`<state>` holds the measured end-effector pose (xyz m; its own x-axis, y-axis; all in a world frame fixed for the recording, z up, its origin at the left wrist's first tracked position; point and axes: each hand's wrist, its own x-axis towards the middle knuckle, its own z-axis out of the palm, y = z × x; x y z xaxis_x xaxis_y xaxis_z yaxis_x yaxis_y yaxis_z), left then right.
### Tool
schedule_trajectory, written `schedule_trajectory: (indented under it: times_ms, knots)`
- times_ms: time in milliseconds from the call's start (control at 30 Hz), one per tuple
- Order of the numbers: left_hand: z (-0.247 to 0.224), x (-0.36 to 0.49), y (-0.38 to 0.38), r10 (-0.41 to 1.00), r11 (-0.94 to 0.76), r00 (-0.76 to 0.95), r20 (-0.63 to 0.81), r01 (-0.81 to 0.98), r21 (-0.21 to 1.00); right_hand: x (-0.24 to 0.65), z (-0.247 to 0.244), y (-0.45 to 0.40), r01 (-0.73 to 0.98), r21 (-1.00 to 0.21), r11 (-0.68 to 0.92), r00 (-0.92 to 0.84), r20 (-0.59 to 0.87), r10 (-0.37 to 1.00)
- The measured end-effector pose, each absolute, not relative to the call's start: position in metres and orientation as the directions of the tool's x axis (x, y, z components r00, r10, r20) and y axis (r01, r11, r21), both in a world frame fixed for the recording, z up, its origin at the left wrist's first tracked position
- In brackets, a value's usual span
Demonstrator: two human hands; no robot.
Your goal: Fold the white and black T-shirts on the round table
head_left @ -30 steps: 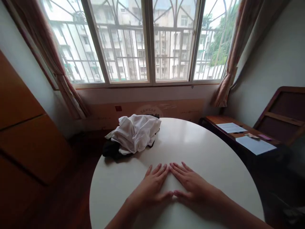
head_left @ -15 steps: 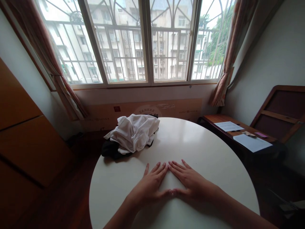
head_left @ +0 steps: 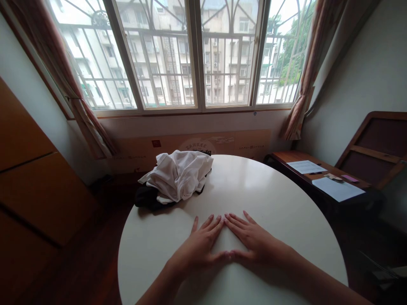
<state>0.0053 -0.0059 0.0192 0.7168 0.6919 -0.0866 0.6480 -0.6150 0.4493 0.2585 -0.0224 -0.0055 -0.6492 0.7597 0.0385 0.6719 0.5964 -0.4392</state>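
My left hand (head_left: 202,244) lies flat on the round white table (head_left: 270,195), fingers spread and nothing in it. Opposite it, my right hand (head_left: 252,239) rests the same way, palm down and open. The index fingertips and the thumb tips of both hands meet or nearly meet, framing a small patch of tabletop. Beyond my left hand, at the table's far left edge, sits a crumpled heap of white cloth (head_left: 182,173). Black cloth (head_left: 148,198) shows beneath it. Neither hand touches the heap.
To the right stands a low wooden side table (head_left: 280,159) with papers (head_left: 338,189) and a small pink item (head_left: 349,178) on it. A wooden-framed panel (head_left: 375,144) leans behind. Orange-brown cabinet doors (head_left: 41,199) are on the left. Flat cardboard (head_left: 171,142) stands below the barred window.
Both hands stay flat in the same place with the tips together. The view has shifted very slightly; the cloth heap has not moved.
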Motion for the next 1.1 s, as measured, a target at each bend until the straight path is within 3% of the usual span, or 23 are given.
schedule_trajectory:
  times_ms: [700, 800, 967, 1100]
  knots:
    - [0.021, 0.004, -0.006, 0.695, -0.608, 0.714, -0.089, 0.648, 0.458, 0.259, -0.008, -0.022, 0.664, -0.431, 0.611, -0.658, 0.053, 0.752]
    - [0.019, 0.005, -0.007, 0.694, -0.622, 0.716, -0.067, 0.645, 0.444, 0.258, -0.008, -0.023, 0.650, -0.428, 0.628, -0.635, 0.147, 0.758]
    - [0.013, 0.013, -0.012, 0.801, -0.574, 0.578, 0.154, 0.671, 0.469, 0.255, -0.006, -0.023, 0.585, -0.522, 0.621, -0.324, 0.551, 0.769]
    - [0.024, 0.011, 0.001, 0.839, -0.541, 0.407, 0.361, 0.693, 0.476, 0.256, -0.007, -0.021, 0.568, -0.610, 0.553, -0.233, 0.526, 0.818]
